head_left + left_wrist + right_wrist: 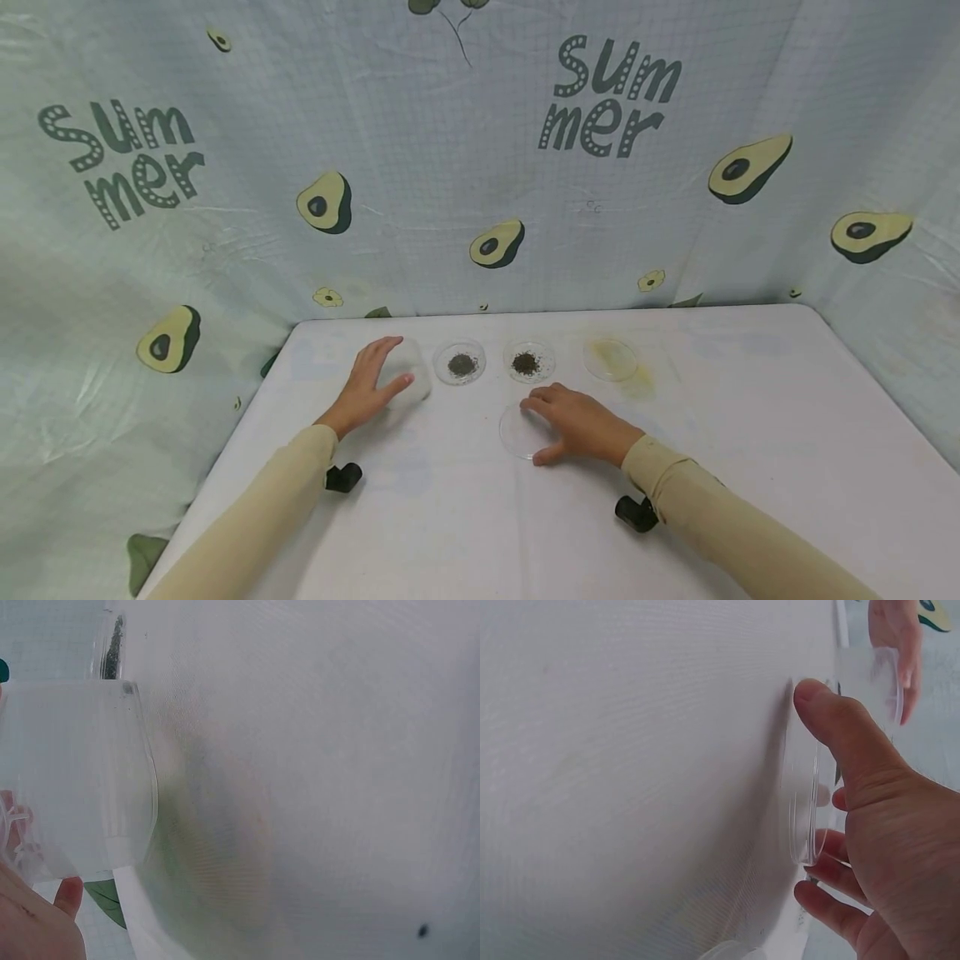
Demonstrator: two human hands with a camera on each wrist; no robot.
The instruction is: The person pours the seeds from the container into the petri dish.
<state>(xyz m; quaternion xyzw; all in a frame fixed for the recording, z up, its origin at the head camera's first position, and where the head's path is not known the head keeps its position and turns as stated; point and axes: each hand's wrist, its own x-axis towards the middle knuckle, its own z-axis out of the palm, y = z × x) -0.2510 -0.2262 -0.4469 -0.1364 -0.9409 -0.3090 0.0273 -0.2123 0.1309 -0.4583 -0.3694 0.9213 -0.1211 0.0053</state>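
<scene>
My left hand [367,387] grips a clear plastic container [82,772] at the back left of the table, thumb and fingers spread around its sides. In the left wrist view the thumb lies along one side of the container. Toward the middle, my right hand [581,423] holds an empty-looking clear petri dish [513,433] by its edge. From the right wrist, the thumb is at one end of this dish [804,802] and the fingertips at the other. The dish is low over the tabletop; whether it touches the cloth, I cannot tell.
Behind my hands stand a dish of greyish grains [462,365], a dish of dark brown grains [525,363] and a third clear dish [610,360]. A yellowish patch [641,383] shows beside the third. An avocado-print curtain [420,167] borders the white table [450,533].
</scene>
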